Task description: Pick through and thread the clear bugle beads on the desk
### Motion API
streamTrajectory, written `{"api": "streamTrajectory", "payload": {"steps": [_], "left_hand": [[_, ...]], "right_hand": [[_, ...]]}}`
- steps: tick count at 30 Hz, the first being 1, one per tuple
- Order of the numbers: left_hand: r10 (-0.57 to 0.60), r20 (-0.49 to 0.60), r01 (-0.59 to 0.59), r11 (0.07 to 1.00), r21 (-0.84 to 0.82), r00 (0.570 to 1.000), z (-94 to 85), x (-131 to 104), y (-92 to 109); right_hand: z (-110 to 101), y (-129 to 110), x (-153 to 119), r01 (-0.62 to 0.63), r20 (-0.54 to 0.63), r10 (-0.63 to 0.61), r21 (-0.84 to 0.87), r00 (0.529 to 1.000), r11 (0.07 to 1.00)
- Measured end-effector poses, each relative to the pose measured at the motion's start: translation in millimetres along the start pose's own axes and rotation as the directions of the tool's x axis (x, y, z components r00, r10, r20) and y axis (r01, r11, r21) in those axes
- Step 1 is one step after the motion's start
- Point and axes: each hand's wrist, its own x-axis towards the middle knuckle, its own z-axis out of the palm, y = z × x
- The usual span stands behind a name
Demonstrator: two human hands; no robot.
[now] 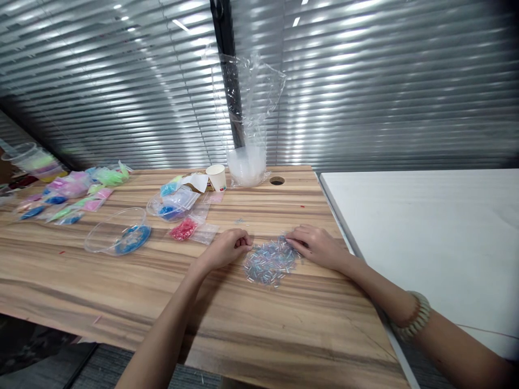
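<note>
A loose heap of tiny clear-blue tubes (270, 263) lies on the desk (304, 329) between my hands. My left hand (227, 248) curls its fingers at the near side; whether they grip a tube, I cannot tell. My right hand (316, 246) rests outstretched fingers on the heap's right edge. Leftward, a packet (184, 229) holds red pieces, a clear dish (101, 237) something blue. Behind, a clear bag (259, 102) encloses stacked tubs (246, 166).
</note>
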Motion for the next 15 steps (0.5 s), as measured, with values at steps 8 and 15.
{"api": "streamTrajectory", "payload": {"steps": [8,15], "left_hand": [[-0.004,0.005,0.004,1.000,0.005,1.000,-0.9,0.3,1.8],[-0.007,0.006,0.007,1.000,0.023,1.000,-1.0,-0.4,2.9]], "right_hand": [[-0.6,-1.0,0.1,-0.004,0.002,0.004,-0.007,1.000,1.000],[0.1,-0.6,0.2,-0.003,0.000,0.003,0.004,1.000,1.000]]}}
